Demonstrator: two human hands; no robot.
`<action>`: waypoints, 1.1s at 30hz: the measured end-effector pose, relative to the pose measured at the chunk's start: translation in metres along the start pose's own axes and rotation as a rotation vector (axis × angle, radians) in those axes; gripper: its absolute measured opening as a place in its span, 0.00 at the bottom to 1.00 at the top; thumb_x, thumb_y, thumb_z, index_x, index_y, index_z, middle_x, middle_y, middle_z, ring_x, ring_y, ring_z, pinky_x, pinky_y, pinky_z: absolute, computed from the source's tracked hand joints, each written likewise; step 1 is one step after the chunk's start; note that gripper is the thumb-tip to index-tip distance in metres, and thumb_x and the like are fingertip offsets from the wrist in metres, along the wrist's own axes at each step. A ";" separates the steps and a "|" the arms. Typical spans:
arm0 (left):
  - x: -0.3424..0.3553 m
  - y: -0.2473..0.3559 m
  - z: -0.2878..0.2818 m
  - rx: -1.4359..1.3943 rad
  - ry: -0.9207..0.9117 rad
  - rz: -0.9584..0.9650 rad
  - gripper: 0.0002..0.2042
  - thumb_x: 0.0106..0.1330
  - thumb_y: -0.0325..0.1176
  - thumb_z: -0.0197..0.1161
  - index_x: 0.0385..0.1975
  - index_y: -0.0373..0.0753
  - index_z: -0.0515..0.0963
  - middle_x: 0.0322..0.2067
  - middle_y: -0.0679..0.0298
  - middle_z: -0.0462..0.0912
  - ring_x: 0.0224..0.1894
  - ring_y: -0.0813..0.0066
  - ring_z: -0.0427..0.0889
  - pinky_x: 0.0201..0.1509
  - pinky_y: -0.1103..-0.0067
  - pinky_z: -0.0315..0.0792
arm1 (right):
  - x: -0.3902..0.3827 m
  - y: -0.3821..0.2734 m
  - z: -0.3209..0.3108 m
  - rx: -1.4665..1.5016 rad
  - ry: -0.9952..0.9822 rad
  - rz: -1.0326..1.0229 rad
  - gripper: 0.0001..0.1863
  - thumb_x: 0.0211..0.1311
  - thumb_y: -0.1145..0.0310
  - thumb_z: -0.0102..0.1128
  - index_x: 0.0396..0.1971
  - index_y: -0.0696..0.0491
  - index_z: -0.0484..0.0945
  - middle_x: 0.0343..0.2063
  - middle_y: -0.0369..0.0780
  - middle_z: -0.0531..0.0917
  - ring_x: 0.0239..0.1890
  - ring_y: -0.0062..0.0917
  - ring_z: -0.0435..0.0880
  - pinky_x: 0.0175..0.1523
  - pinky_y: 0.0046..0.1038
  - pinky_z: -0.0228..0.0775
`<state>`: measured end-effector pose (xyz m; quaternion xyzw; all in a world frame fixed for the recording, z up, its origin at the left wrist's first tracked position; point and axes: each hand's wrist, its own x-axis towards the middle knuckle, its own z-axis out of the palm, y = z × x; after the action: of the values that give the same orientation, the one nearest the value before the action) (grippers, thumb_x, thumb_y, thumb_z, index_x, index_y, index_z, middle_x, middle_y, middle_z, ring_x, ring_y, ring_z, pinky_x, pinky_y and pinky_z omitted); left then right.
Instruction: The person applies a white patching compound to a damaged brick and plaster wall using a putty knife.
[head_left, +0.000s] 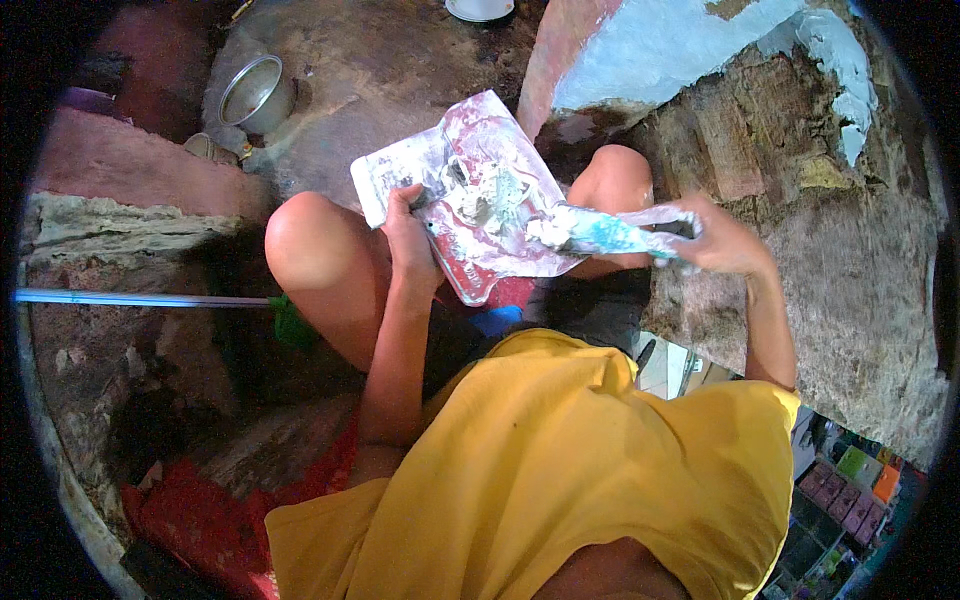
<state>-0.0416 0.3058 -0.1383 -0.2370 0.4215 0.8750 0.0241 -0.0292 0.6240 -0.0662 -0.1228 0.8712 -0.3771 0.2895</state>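
My left hand (408, 235) grips the left edge of a flat red plastic pan (478, 275), thumb on top. The pan is tilted above my knees and coated with white smears. Thick white paste (480, 205) is heaped near its middle. From the right, my right hand (722, 243) is closed round the back end of a blue tool (605, 232) caked with the same paste. That tool's front end rests at or just over the pan's right part; contact is unclear. White residue covers my right fingertips. The paste hides the tool's exact kind.
A round metal pot (257, 97) stands on the worn floor at the far left, and a white dish (480, 8) at the top. Leftward lies a pale stick (140, 298) with a green end. On the right rises a rough wall (800, 260) with peeling pale blue paint.
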 end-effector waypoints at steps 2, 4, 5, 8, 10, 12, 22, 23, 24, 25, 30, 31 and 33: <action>0.007 -0.010 -0.010 -0.021 0.053 0.008 0.14 0.56 0.37 0.46 0.34 0.32 0.70 0.31 0.58 0.76 0.31 0.68 0.78 0.40 0.73 0.74 | 0.016 -0.021 0.020 0.219 -0.137 0.076 0.13 0.55 0.72 0.55 0.41 0.56 0.75 0.21 0.34 0.79 0.18 0.14 0.73 0.23 0.16 0.66; 0.021 -0.009 -0.013 -0.016 0.070 0.023 0.12 0.56 0.38 0.48 0.31 0.34 0.70 0.29 0.60 0.74 0.30 0.71 0.75 0.38 0.75 0.72 | 0.034 -0.022 0.046 0.330 -0.079 0.063 0.16 0.55 0.73 0.52 0.45 0.53 0.74 0.19 0.33 0.77 0.15 0.12 0.71 0.19 0.16 0.63; 0.023 -0.011 -0.020 -0.025 0.038 0.010 0.12 0.56 0.38 0.48 0.31 0.34 0.70 0.29 0.61 0.74 0.30 0.71 0.75 0.38 0.75 0.72 | 0.038 -0.021 0.054 0.386 -0.062 0.053 0.17 0.56 0.74 0.51 0.47 0.52 0.74 0.19 0.32 0.77 0.13 0.11 0.69 0.17 0.15 0.62; 0.019 -0.004 -0.024 0.020 0.059 0.016 0.12 0.57 0.38 0.48 0.31 0.34 0.69 0.29 0.61 0.74 0.30 0.72 0.75 0.39 0.75 0.71 | 0.033 -0.016 0.050 0.435 0.046 0.051 0.18 0.56 0.74 0.51 0.48 0.51 0.73 0.18 0.32 0.77 0.13 0.12 0.69 0.17 0.16 0.62; 0.017 -0.002 -0.025 0.033 0.063 0.030 0.12 0.57 0.38 0.47 0.32 0.34 0.69 0.29 0.61 0.74 0.31 0.71 0.75 0.40 0.74 0.71 | 0.024 -0.023 0.039 0.319 0.120 0.118 0.17 0.56 0.73 0.51 0.47 0.50 0.75 0.17 0.32 0.76 0.14 0.12 0.69 0.18 0.16 0.62; 0.011 0.002 -0.021 0.006 0.022 0.041 0.13 0.57 0.38 0.47 0.32 0.34 0.70 0.30 0.60 0.74 0.31 0.70 0.76 0.41 0.74 0.71 | 0.019 -0.026 0.031 0.194 0.140 0.142 0.16 0.56 0.73 0.51 0.46 0.51 0.76 0.17 0.32 0.77 0.15 0.12 0.70 0.19 0.17 0.62; -0.004 -0.002 -0.015 0.411 -0.046 -0.063 0.15 0.56 0.40 0.47 0.33 0.32 0.71 0.28 0.63 0.73 0.31 0.73 0.71 0.39 0.79 0.66 | 0.045 -0.028 0.051 0.390 0.132 0.026 0.14 0.55 0.73 0.55 0.43 0.57 0.75 0.20 0.33 0.78 0.17 0.12 0.72 0.21 0.16 0.63; -0.002 -0.004 -0.017 0.381 -0.031 -0.047 0.15 0.56 0.39 0.47 0.33 0.32 0.71 0.29 0.62 0.73 0.31 0.73 0.72 0.39 0.79 0.67 | 0.047 -0.025 0.049 0.370 0.143 0.035 0.15 0.55 0.73 0.55 0.43 0.57 0.74 0.20 0.33 0.78 0.17 0.12 0.72 0.21 0.16 0.64; 0.000 -0.003 -0.015 0.349 -0.017 -0.032 0.15 0.55 0.38 0.47 0.33 0.32 0.70 0.29 0.61 0.74 0.31 0.72 0.73 0.39 0.78 0.68 | 0.049 -0.023 0.047 0.348 0.154 0.047 0.15 0.54 0.74 0.55 0.44 0.57 0.74 0.20 0.34 0.78 0.18 0.13 0.73 0.22 0.16 0.65; -0.001 0.001 -0.014 0.267 -0.042 -0.056 0.15 0.55 0.38 0.47 0.34 0.32 0.70 0.29 0.61 0.74 0.31 0.71 0.74 0.39 0.77 0.69 | 0.045 -0.029 0.044 0.324 0.174 0.046 0.14 0.54 0.74 0.55 0.42 0.58 0.74 0.22 0.34 0.79 0.23 0.15 0.75 0.27 0.20 0.68; 0.009 0.012 -0.016 0.136 -0.095 -0.135 0.14 0.55 0.35 0.46 0.36 0.31 0.69 0.29 0.58 0.75 0.30 0.69 0.77 0.37 0.75 0.73 | 0.034 -0.019 0.043 -0.312 0.519 -0.322 0.16 0.47 0.77 0.58 0.41 0.56 0.76 0.28 0.38 0.80 0.31 0.28 0.78 0.37 0.27 0.70; 0.008 0.011 -0.015 0.147 -0.091 -0.136 0.14 0.55 0.35 0.46 0.36 0.31 0.69 0.29 0.59 0.75 0.30 0.70 0.77 0.37 0.75 0.73 | 0.028 -0.024 0.041 -0.479 0.570 -0.370 0.17 0.45 0.78 0.58 0.40 0.54 0.76 0.30 0.39 0.80 0.32 0.31 0.79 0.39 0.29 0.70; 0.007 0.011 -0.011 0.169 -0.084 -0.141 0.14 0.55 0.34 0.46 0.36 0.31 0.69 0.29 0.59 0.75 0.29 0.71 0.77 0.36 0.76 0.73 | 0.017 -0.050 0.036 -0.613 0.471 -0.328 0.22 0.39 0.79 0.59 0.41 0.51 0.77 0.33 0.40 0.78 0.33 0.35 0.78 0.39 0.31 0.70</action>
<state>-0.0461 0.2893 -0.1398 -0.2264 0.4748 0.8415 0.1233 -0.0215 0.5612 -0.0564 -0.2508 0.9543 -0.1591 -0.0316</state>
